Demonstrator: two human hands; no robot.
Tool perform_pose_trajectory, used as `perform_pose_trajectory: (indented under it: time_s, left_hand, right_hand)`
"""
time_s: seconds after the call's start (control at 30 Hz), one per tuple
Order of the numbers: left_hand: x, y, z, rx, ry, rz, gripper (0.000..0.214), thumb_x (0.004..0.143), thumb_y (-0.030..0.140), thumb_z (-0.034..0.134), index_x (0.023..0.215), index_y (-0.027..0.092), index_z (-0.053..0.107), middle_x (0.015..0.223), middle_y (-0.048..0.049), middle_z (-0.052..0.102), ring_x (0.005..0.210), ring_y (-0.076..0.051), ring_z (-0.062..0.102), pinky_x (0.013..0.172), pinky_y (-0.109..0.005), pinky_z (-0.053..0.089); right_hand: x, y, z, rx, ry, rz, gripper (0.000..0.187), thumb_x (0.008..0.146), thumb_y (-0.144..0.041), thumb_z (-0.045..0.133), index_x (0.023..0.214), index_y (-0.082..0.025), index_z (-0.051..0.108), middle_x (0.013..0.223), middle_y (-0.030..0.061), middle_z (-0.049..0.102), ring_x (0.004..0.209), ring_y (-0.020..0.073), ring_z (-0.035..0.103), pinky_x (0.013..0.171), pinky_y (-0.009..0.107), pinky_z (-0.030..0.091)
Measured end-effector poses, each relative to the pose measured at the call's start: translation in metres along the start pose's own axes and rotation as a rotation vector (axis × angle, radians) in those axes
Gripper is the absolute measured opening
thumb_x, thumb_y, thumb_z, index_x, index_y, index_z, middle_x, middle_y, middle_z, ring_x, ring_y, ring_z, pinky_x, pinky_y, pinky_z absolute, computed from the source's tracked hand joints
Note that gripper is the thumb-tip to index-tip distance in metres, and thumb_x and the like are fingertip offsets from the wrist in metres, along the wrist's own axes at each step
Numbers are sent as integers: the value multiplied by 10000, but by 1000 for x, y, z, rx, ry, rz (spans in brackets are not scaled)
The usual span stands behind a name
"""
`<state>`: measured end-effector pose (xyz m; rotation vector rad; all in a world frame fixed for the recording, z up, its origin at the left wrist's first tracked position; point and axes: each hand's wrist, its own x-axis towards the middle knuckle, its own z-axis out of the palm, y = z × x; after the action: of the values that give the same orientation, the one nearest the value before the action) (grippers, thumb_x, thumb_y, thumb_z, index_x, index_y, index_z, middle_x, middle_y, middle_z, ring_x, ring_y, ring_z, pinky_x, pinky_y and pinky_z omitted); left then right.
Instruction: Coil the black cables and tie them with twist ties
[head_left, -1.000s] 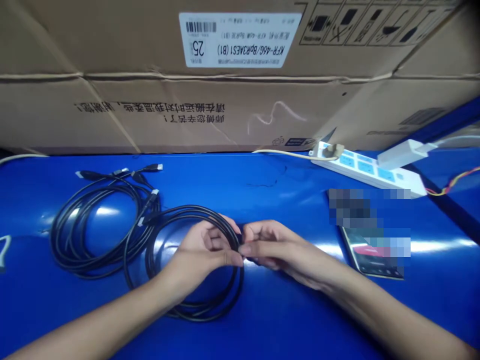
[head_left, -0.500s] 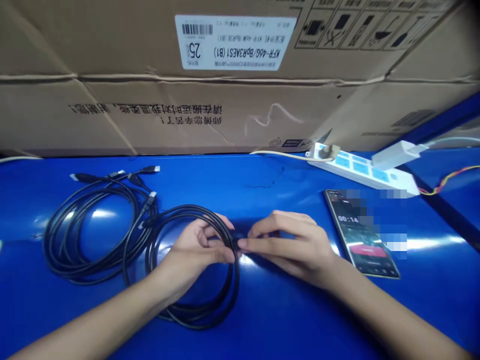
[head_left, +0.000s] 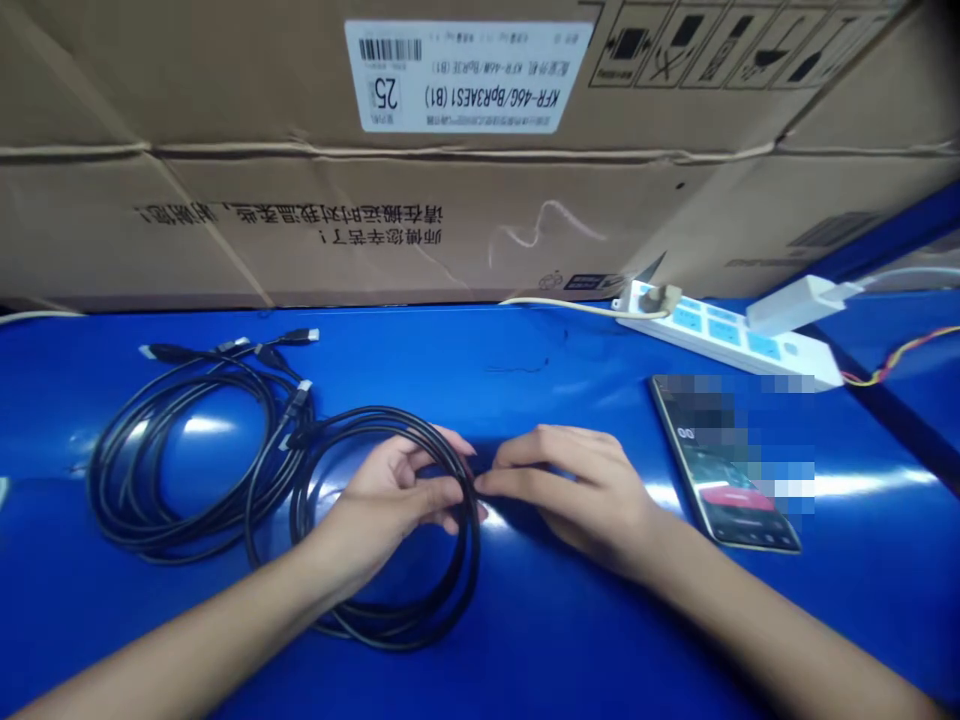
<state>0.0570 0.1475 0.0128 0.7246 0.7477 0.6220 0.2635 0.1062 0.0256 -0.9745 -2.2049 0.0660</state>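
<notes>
Black cable loop [head_left: 474, 570] lying on blue workbench [head_left: 540, 640], left hand [head_left: 394, 505] curled round it and gripping. Right hand [head_left: 577, 490] right up against the same spot, fingertips [head_left: 486, 482] on the cable, can't tell if actually pinching. Second bundle of black cables [head_left: 97, 480] just left, smartphone [head_left: 720, 500] and white power strip [head_left: 720, 335] off right, big cardboard box [head_left: 300, 100] behind.

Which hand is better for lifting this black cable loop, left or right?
Probably the left hand: its fingers are curled around the black cable loop, while the right hand only reaches the loop's edge.
</notes>
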Motion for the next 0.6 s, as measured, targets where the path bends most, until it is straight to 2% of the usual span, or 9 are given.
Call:
perform_pose_trajectory:
  time_s: [0.1,0.2,0.33,0.4,0.53,0.6]
  left_hand:
    - [-1,1,0,-6,-8,2,355,643,284,944,897,174,722,891,-4,699,634,-123,707,513,-175,530]
    - [-1,-1,-2,-1,-10,14,346,658,285,938,906,180,719,922,5,691,634,-93,672,509,-163,519]
    - [1,-4,-5,23,-56,13,314,699,257,907,934,186,711,859,12,703,641,-117,692,498,-168,513]
    - [2,-6,-5,30,-90,-14,319,708,248,898,951,186,700,805,11,711,645,-151,720,487,-180,514]
    - [2,-5,-4,34,-105,-47,300,717,209,880,948,187,691,782,12,715,637,-146,719,499,-183,521]
    - [1,-4,-4,30,-106,-52,304,708,209,884,947,186,696,784,11,715,639,-132,706,522,-181,522]
  right_hand:
    - [1,-1,-1,-29,6,9,358,1099,-224,416,985,-178,753,877,32,753,685,113,648,617,236,466]
    - [2,-2,-3,7,-14,49,253,1065,-272,535,967,-207,759,844,-3,768,628,90,646,597,228,451]
    - [3,-2,-5,59,-27,98,266,1048,-333,573,915,-167,732,800,-3,775,566,88,627,559,248,440]
    - [3,-2,-7,10,-22,24,240,1056,-277,554,933,-171,731,814,-4,778,587,93,633,568,248,451]
    - [4,-2,-10,-169,-18,-233,204,1020,-140,556,952,-162,747,855,14,790,680,128,655,562,276,466]
    - [6,-2,-11,-224,-13,-277,175,994,-126,588,914,-147,742,833,22,786,678,138,645,544,291,458]
